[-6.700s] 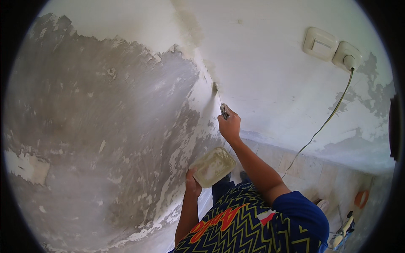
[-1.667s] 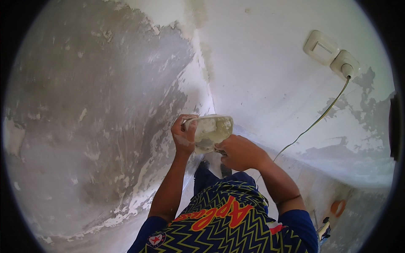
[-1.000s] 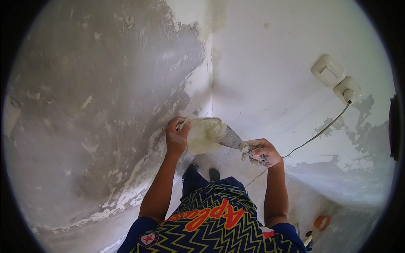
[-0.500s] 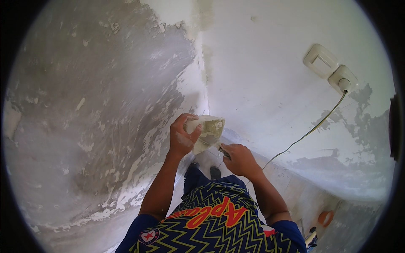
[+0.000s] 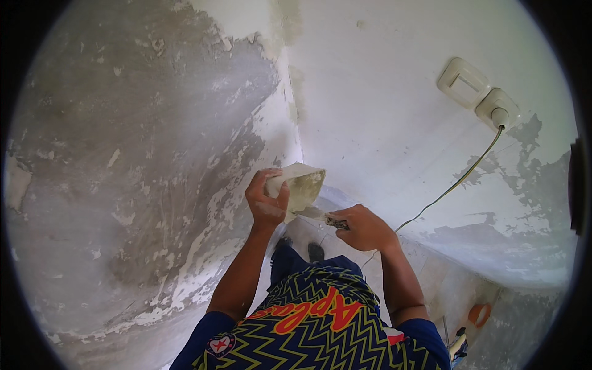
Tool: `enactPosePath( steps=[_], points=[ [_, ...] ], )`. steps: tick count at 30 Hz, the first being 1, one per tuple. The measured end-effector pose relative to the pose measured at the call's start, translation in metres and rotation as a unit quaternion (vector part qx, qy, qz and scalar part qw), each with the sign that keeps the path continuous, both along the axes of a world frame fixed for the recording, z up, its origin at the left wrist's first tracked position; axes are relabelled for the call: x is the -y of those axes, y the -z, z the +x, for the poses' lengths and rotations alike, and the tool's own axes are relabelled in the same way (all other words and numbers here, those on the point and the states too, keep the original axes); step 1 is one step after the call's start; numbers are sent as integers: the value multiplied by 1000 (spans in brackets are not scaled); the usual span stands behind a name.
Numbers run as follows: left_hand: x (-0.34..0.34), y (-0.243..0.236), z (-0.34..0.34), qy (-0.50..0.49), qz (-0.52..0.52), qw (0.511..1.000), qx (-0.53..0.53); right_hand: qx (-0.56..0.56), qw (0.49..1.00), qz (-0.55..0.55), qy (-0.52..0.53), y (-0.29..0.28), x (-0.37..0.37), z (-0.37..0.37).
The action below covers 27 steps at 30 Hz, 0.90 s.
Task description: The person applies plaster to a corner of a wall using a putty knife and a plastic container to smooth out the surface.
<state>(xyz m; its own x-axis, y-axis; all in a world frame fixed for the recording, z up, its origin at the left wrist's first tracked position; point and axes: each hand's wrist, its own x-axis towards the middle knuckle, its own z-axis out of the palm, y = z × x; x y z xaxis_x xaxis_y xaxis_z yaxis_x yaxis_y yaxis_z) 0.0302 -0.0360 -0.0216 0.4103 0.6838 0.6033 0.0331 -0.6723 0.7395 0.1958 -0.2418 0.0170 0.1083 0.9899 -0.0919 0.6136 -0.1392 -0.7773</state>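
Left hand is gripping a pale, putty-smeared rectangular plastic tub, fingers curled round its side, holding it tilted before the wall corner. Right hand, fingers wrapped tight, is grasping a flat grey metal putty knife by its stained handle, blade pointing at the tub's lower edge, contact unclear. Thin yellow-green cord is hanging from a white socket, right.

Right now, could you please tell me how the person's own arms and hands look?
The sleeves are short and dark blue, leaving the forearms uncovered. The left hand and the right hand are bare, and a pale, dusty smear marks the left one near the thumb.
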Motion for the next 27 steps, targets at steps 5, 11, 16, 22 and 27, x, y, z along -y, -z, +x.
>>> enactPosePath(
  steps=[5,11,16,22,27],
  points=[
    [0,0,6,36,3,999,-2,74,996,36,42,-8,-14,0],
    [0,-3,9,37,3,999,11,102,994,5,45,3,-27,-4],
    [-5,-1,2,38,19,999,27,83,996,-12,20,-1,-17,-1],
    [-12,3,-2,2,40,999,8,55,997,-42,-23,-1,12,14],
    [-22,20,-11,-38,-42,998,6,-252,966,-56,24,17,41,46]
  ],
)
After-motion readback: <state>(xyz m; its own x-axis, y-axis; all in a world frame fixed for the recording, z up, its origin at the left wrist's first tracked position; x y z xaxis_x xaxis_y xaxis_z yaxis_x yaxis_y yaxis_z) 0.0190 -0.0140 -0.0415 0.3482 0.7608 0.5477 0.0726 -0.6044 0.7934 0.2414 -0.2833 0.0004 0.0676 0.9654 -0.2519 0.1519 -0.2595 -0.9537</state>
